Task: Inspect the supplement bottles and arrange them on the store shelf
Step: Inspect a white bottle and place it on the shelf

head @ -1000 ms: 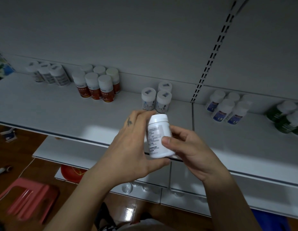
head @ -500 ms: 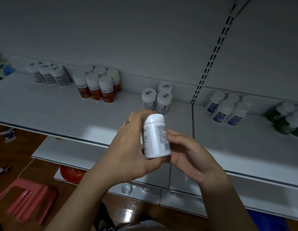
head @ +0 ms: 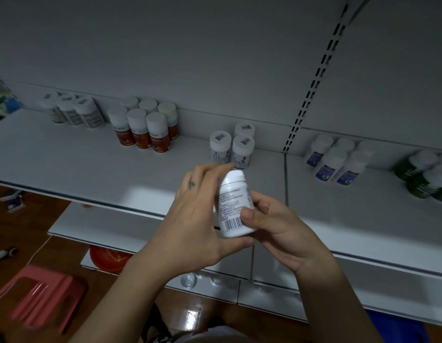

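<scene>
While the white bottle (head: 233,204) is held in the air in front of the shelf (head: 91,164), both hands grip it at once. The left hand (head: 197,219) wraps the bottle's left side, with the fingers curled behind it near the cap and the thumb lying under the base. The right hand (head: 276,229) grips the right side, with the thumb pressed on the label just beside the barcode and the fingers curled behind the bottle. The bottle stands nearly upright, cap uppermost, with the printed label and barcode turned toward the camera. It touches neither the shelf nor any other bottle. On the shelf, along the back wall, several groups stand well apart from one another: the grey-labelled bottles (head: 74,111) at the far left, the red-labelled bottles (head: 140,129) next to them, three blue-marked bottles (head: 229,147) directly behind the hands, the blue-labelled bottles (head: 336,159) to the right of the slotted rail (head: 311,95), and the green bottles (head: 422,174) at the right edge. All have white caps. Below the shelf, a lower shelf (head: 103,224) projects forward, and a red round object (head: 108,258) sits beneath it. A pink stool (head: 41,293) stands on the brown floor at lower left.
</scene>
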The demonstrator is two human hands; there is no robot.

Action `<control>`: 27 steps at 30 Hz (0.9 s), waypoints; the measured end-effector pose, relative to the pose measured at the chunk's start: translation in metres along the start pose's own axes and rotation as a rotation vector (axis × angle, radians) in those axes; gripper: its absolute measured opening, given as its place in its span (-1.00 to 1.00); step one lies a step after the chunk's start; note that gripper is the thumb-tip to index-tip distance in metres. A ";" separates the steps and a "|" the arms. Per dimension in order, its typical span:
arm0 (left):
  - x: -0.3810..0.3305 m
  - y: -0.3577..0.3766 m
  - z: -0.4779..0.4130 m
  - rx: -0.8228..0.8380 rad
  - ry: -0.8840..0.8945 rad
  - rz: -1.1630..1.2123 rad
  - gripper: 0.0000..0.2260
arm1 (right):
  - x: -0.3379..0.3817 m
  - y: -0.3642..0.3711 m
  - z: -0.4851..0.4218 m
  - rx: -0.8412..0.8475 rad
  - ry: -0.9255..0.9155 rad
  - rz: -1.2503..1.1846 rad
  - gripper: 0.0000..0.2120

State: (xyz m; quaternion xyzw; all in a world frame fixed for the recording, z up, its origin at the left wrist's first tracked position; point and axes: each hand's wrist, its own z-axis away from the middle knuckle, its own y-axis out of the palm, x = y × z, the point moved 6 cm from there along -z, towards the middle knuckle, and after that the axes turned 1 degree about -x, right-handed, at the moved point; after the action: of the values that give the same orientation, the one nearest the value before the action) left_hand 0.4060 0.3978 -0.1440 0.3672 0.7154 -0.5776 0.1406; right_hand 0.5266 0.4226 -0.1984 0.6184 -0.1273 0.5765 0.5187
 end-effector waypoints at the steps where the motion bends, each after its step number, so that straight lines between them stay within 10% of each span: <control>1: -0.001 0.000 0.000 -0.007 0.006 -0.017 -0.14 | 0.000 0.000 0.000 -0.014 -0.004 -0.005 -0.16; 12: 0.007 0.000 0.007 0.025 -0.113 0.177 -0.18 | -0.002 0.003 0.000 0.137 0.059 -0.176 -0.46; 27: 0.008 0.004 0.008 0.110 -0.100 0.147 -0.04 | 0.001 -0.001 0.003 0.056 -0.017 -0.151 -0.28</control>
State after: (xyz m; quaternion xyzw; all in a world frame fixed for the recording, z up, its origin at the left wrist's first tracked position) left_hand 0.4015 0.3936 -0.1540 0.3965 0.6458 -0.6217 0.1978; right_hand 0.5297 0.4214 -0.1976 0.6455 -0.0684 0.5339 0.5419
